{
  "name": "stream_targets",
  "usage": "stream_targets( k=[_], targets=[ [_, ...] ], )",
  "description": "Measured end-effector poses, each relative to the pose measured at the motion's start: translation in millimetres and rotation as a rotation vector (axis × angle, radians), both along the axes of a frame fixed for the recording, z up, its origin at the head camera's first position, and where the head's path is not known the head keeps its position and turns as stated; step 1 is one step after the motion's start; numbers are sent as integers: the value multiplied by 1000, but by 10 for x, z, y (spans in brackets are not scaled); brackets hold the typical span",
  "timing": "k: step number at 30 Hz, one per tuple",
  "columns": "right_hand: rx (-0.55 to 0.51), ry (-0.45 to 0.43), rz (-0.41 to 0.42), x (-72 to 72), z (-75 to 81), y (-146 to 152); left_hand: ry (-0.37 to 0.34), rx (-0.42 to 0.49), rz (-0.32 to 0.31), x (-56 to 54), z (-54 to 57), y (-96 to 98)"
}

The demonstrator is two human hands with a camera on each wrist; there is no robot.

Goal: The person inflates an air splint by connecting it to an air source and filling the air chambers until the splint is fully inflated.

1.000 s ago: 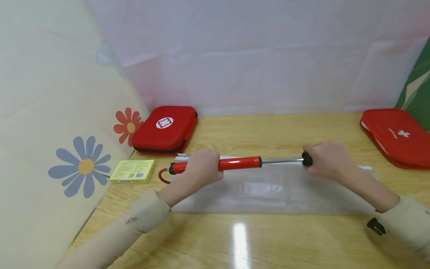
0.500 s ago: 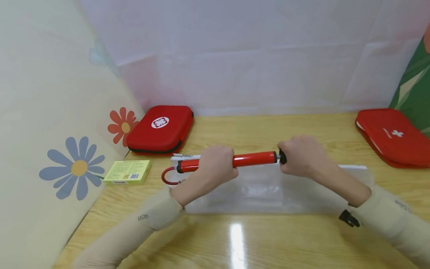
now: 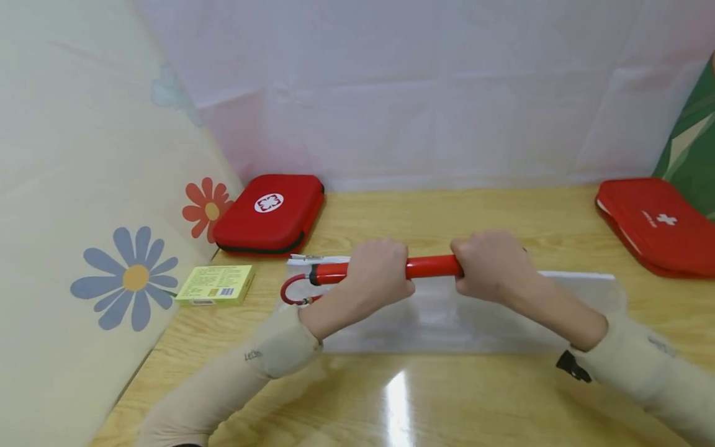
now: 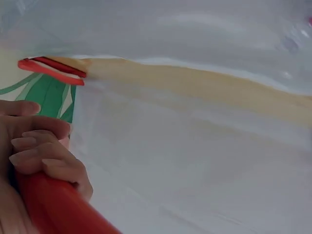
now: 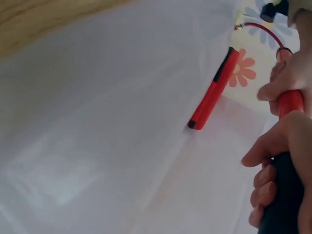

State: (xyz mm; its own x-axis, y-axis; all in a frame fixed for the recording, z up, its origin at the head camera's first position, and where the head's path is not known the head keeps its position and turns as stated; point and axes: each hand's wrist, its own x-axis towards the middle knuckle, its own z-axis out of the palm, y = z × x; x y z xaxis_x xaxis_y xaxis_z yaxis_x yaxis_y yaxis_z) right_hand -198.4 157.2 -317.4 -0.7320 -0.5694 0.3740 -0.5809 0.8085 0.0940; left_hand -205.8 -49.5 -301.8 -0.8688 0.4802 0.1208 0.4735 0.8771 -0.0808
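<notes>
The left hand [image 3: 381, 272] grips the red pump barrel [image 3: 433, 267], presumably to steady it; the right hand [image 3: 491, 266] holds the black handle [image 5: 282, 202].

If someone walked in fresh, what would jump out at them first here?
Probably the glossy red pump, mid-picture in the head view, gripped by the left hand and, at its dark handle, by the right hand. Next come a red case at the back left of the table, and a red pouch with a white cross at the back right.
</notes>
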Motion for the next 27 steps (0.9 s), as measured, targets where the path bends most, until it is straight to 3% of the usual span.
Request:
stream_targets(
  k=[4, 8, 13, 16, 20, 27],
  targets=[
    [-61, 6, 39, -35, -94, 56, 23, -16, -31, 1, 4, -43],
    [-90, -20, 38, -84, -267, 251, 32, -50, -46, -38, -85, -185],
    [-112, -138, -54, -170, -358, 638, 8, -86, 32, -101, -175, -469],
    [-120, -132, -79, -217, -349, 836, 11, -109, 50, -114, -177, -536],
    [-97, -79, -102, -178, -301, 815, -12, -90, 72, -77, -135, -457],
    [-85, -135, -97, -67, -164, 477, 2, -34, 50, 32, -42, -241]
  ],
)
